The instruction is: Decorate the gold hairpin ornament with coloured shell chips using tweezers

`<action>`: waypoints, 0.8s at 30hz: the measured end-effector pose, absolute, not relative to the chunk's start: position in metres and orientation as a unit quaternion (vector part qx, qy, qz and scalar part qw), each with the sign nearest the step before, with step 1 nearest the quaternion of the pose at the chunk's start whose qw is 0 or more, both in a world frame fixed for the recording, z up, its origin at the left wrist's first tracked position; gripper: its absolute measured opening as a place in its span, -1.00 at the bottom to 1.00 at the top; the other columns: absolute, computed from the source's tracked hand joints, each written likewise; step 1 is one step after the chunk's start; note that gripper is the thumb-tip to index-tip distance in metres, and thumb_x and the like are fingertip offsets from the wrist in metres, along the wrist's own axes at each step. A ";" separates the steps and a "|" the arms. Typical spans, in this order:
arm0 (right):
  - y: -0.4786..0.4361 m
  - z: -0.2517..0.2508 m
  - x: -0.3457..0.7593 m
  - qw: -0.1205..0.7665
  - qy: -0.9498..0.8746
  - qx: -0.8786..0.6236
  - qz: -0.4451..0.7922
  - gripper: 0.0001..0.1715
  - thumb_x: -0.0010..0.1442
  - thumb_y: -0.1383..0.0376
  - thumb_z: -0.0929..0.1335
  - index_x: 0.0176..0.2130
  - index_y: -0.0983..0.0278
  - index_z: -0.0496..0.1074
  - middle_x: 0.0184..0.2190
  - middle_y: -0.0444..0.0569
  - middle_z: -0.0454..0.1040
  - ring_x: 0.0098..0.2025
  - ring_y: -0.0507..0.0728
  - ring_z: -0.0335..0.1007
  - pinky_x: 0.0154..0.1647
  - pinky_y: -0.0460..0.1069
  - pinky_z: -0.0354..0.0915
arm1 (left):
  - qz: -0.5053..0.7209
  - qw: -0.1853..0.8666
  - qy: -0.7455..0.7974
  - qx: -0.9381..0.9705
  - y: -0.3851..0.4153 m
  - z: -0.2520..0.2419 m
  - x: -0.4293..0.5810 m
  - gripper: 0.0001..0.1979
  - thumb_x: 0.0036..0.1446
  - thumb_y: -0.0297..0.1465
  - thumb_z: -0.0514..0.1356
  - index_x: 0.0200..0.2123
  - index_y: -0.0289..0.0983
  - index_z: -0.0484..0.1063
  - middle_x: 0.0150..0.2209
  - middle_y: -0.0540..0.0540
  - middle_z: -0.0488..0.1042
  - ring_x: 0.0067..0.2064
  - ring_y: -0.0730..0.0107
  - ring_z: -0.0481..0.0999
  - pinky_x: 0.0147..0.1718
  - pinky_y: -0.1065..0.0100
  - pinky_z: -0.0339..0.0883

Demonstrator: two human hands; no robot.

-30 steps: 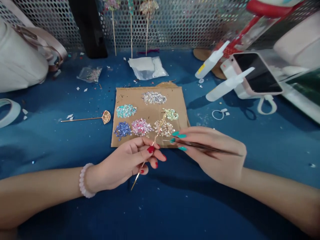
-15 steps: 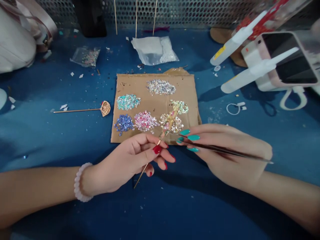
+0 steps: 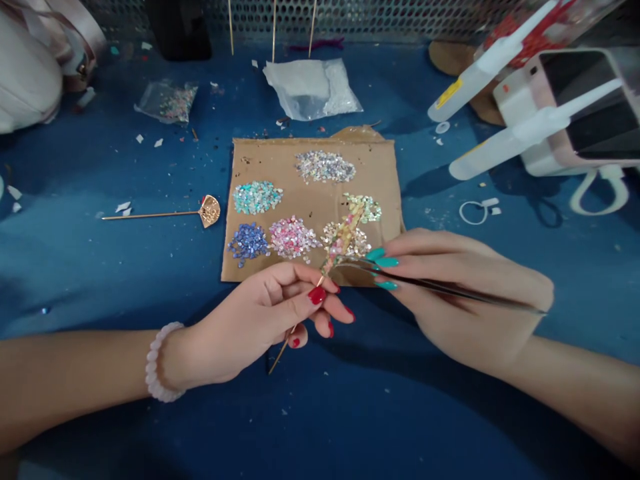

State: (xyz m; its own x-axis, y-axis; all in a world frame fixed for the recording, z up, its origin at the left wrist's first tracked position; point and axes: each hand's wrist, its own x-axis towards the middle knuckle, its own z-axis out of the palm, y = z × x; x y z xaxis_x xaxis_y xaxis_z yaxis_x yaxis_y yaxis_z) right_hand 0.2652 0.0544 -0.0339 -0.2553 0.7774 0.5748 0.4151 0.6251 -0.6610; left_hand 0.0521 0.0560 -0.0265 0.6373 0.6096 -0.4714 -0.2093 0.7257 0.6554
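Note:
Between thumb and fingers, my left hand [image 3: 270, 317] pinches the thin gold shaft of a hairpin [image 3: 345, 230]. The pin's upper part is covered with small yellow, pink and green chips, and it slants up over a cardboard sheet [image 3: 310, 197]. My right hand [image 3: 465, 290] is closed on dark tweezers [image 3: 435, 285], whose tips touch or almost touch the lower end of the decorated part. Sorted piles lie on the cardboard: blue chips [image 3: 249, 241], pink chips [image 3: 293, 238], turquoise chips [image 3: 257, 197], silvery chips [image 3: 326, 167], pale green chips [image 3: 370, 208] and cream chips [image 3: 359, 245], partly hidden behind the pin.
Left of the cardboard lies another gold pin with a fan-shaped head [image 3: 209, 211]. Behind are a bag of mixed chips [image 3: 173, 103] and a clear bag [image 3: 313, 90]. Two white nozzle bottles [image 3: 510, 150] and a white device with a dark screen [image 3: 595, 107] occupy the right.
My right hand has brought the tweezer tips left and up to the decorated pin. My left hand keeps its hold, and the whole view has shifted slightly.

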 end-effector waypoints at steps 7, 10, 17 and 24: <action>0.054 -0.027 0.265 0.434 -0.803 -0.378 0.156 -0.54 0.08 0.52 0.42 -0.11 0.04 0.50 -0.27 -0.07 0.57 -0.28 0.15 0.55 -0.33 0.04 0.54 | 0.254 0.855 0.354 0.282 0.056 -0.025 0.054 -0.94 0.24 -0.44 0.19 -0.31 -0.27 0.36 -0.38 0.01 0.53 -0.47 0.63 0.37 -0.58 0.60 0.14; 0.054 -0.026 0.265 0.435 -0.802 -0.379 0.154 -0.60 0.09 0.51 0.41 -0.15 0.07 0.51 -0.28 -0.06 0.57 -0.29 0.14 0.54 -0.32 0.03 0.54 | 0.251 0.846 0.367 0.293 0.056 -0.024 0.054 -0.94 0.25 -0.46 0.17 -0.31 -0.28 0.36 -0.35 -0.02 0.56 -0.49 0.65 0.36 -0.58 0.61 0.16; 0.055 -0.027 0.267 0.441 -0.803 -0.368 0.157 -0.70 0.08 0.50 0.43 -0.20 0.17 0.49 -0.29 -0.07 0.56 -0.26 0.07 0.53 -0.28 -0.05 0.53 | 0.269 0.848 0.344 0.299 0.055 -0.026 0.054 -0.95 0.25 -0.49 0.17 -0.31 -0.28 0.36 -0.39 -0.01 0.55 -0.51 0.66 0.35 -0.60 0.63 0.15; 0.053 -0.026 0.268 0.429 -0.804 -0.372 0.176 -0.66 0.09 0.50 0.41 -0.17 0.14 0.50 -0.26 -0.08 0.56 -0.24 0.08 0.54 -0.25 -0.04 0.53 | 0.278 0.854 0.323 0.298 0.053 -0.029 0.054 -0.93 0.28 -0.51 0.13 -0.29 -0.28 0.37 -0.39 -0.01 0.55 -0.49 0.66 0.36 -0.59 0.65 0.18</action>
